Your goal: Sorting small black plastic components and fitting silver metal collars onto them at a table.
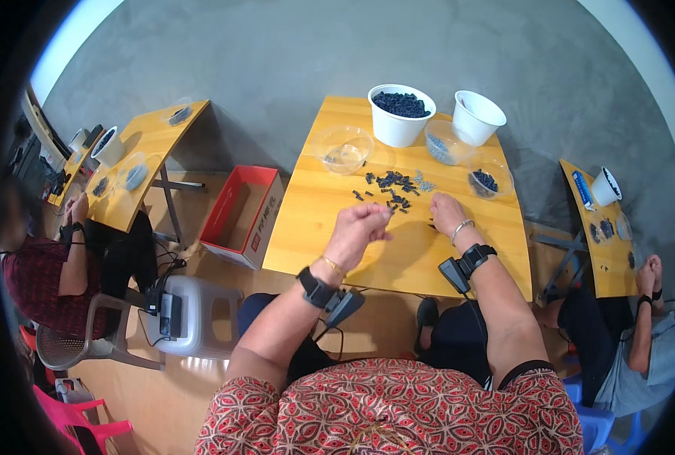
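A loose heap of small dark parts (pixel 392 189) is spread on the yellow wooden table (pixel 315 227), approx. centre, just ahead of both hands, likely tipped out so single pcs can be picked w/o digging. A few pale grey bits (pixel 425 184) lie at the heap's right edge.

The left hand (pixel 358 231) is raised above the table, fingers curled in and thumb pressed to fingertips as if a tiny pc is pinched; the pc itself is too small to be seen. The right hand (pixel 448 212) is laid low on the table near the heap, fingers bent down toward the top; whether anything is held under it cannot be told. A dark wrist device is strapped on each forearm.

Further back, containers are ranged w/in reach: a clear empty bowl (pixel 343 149) at left, a white tub (pixel 401 114) full of dark parts, a second white tub (pixel 478 117) tilted beside it, a clear dish w/ grey bits (pixel 445 144), and a clear dish w/ dark pcs (pixel 488 180) at right, apparently kept sorted by kind.

A red open box (pixel 240 212) sits on the floor left of the table. Other persons are seated at similar tables either side.
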The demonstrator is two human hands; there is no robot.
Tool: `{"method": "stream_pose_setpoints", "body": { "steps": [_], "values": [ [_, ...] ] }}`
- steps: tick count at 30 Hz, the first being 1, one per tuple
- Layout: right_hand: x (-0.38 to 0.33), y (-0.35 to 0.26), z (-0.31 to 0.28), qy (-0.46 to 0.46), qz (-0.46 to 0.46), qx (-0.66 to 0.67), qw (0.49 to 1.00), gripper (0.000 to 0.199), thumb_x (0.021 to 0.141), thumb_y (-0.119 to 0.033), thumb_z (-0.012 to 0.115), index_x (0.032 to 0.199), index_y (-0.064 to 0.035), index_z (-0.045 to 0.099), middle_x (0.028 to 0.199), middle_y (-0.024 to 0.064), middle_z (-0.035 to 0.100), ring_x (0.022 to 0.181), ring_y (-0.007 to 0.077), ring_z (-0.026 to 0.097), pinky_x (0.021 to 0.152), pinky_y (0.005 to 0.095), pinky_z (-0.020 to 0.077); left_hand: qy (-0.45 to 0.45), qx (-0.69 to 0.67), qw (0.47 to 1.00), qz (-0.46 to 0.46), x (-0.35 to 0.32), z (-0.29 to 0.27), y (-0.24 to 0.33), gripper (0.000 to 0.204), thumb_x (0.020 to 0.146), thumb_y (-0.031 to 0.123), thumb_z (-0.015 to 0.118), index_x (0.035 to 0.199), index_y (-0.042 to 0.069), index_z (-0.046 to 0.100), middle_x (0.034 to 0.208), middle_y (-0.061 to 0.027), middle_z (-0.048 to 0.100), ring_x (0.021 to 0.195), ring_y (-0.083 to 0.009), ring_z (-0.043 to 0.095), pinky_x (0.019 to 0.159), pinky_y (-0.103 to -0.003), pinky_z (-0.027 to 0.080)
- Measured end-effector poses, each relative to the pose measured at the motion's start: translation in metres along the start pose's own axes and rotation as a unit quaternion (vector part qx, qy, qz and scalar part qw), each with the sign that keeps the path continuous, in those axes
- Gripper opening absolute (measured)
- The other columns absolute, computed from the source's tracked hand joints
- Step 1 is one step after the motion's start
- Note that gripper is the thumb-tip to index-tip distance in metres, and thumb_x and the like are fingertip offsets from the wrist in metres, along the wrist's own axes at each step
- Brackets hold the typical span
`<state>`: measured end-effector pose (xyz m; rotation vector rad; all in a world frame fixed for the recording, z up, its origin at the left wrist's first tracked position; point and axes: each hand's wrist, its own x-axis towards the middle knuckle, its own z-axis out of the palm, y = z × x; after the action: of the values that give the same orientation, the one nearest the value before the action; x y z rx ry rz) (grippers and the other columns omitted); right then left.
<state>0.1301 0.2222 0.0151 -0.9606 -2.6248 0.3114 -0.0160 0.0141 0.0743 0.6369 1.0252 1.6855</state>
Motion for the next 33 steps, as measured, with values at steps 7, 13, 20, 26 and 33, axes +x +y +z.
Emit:
{"method": "stream_pose_setpoints", "body": {
  "steps": [7,13,20,26,33],
  "values": [
    [-0.035,-0.044,-0.043,0.033,-0.06,0.152,0.986,0.006,0.076,-0.005,0.054,0.076,-0.0009,0.05,0.072,0.0163,0.057,0.065,0.0313,0.056,0.06,0.037,0.0446,-0.079,-0.168,0.982,-0.022,-0.041,0.018,0.015,0.012,0.083,0.003,0.053,0.092,-0.001,0.059,0.071,-0.0052,0.054,0.06,-0.0115,0.05,0.066,-0.031,0.051],
    [-0.091,-0.111,-0.088,-0.023,-0.068,0.398,0.915,0.006,0.079,-0.001,0.055,0.081,-0.0009,0.049,0.069,0.0024,0.052,0.06,0.0076,0.049,0.055,0.0225,0.042,-0.122,-0.228,0.965,-0.044,-0.072,0.011,0.009,0.014,0.083,0.005,0.052,0.095,0.0,0.059,0.079,-0.0067,0.057,0.061,-0.0116,0.05,0.067,-0.032,0.05],
    [-0.118,-0.148,-0.114,-0.038,-0.099,0.543,0.833,0.007,0.082,0.0,0.053,0.088,-0.0005,0.05,0.077,0.0016,0.053,0.069,0.0084,0.054,0.063,0.0201,0.0443,-0.159,-0.241,0.957,-0.032,-0.095,0.014,0.009,0.017,0.084,0.007,0.052,0.099,0.001,0.058,0.08,-0.0061,0.057,0.062,-0.0112,0.05,0.068,-0.033,0.049],
    [-0.126,-0.16,-0.114,-0.055,-0.094,0.588,0.802,0.006,0.082,0.0,0.054,0.088,-0.0009,0.051,0.079,0.0022,0.054,0.072,0.0089,0.055,0.065,0.021,0.0456,-0.151,-0.21,0.966,-0.009,-0.106,0.019,0.008,0.017,0.083,0.006,0.054,0.099,0.001,0.059,0.075,-0.0039,0.055,0.064,-0.0105,0.051,0.07,-0.032,0.053],
    [-0.125,-0.158,-0.106,-0.052,-0.099,0.651,0.751,0.006,0.08,0.001,0.056,0.085,-0.0006,0.053,0.077,0.0031,0.056,0.069,0.0102,0.056,0.063,0.0218,0.0461,-0.111,-0.201,0.973,0.002,-0.111,0.022,0.008,0.015,0.083,0.005,0.054,0.097,0.0,0.059,0.072,-0.003,0.054,0.063,-0.0097,0.051,0.069,-0.033,0.054]
  ]
}}
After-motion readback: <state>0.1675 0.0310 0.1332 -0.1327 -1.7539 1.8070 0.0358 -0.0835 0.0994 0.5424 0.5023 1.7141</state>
